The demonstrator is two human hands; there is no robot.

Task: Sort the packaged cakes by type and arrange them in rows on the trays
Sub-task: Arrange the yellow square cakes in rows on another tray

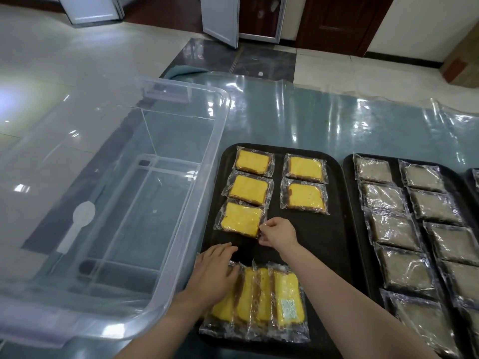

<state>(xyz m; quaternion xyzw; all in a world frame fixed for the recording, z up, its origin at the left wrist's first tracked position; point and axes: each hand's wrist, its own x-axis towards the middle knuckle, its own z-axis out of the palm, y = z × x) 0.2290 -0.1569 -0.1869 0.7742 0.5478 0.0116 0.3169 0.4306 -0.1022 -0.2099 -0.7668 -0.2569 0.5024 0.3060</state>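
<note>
Yellow cake slices in clear wrappers lie on a black tray (pixel 311 237) at the middle of the view. Five of them are laid flat in two columns: three in the left column and two in the right. The nearest slice of the left column (pixel 241 220) has its right edge pinched by the right hand (pixel 278 233), whose fingers and thumb curl round the wrapper's seam. At the near end of the same tray a stack of yellow slices (pixel 261 304) leans on edge, overlapping like tiles, one of them showing a pale label. The left hand (pixel 215 270) rests flat on the left end of this stack, its fingers straight and spread and gripping nothing.

To the right, just beside the first tray, a second black tray (pixel 348 193) carries grey-brown cakes (pixel 396 229) in clear wrappers, set out in two columns that run from the far edge toward the viewer. The edge of a third tray (pixel 473 174) shows at the far right, with a corner of one more wrapped piece.

To the left stands a large clear plastic bin (pixel 129 203), touching or nearly touching the first tray's left rim. All of this sits on a worktop (pixel 311 117) covered with a shiny clear plastic sheet over a blue-green surface. Beyond it are pale floor tiles and dark wooden doors.
</note>
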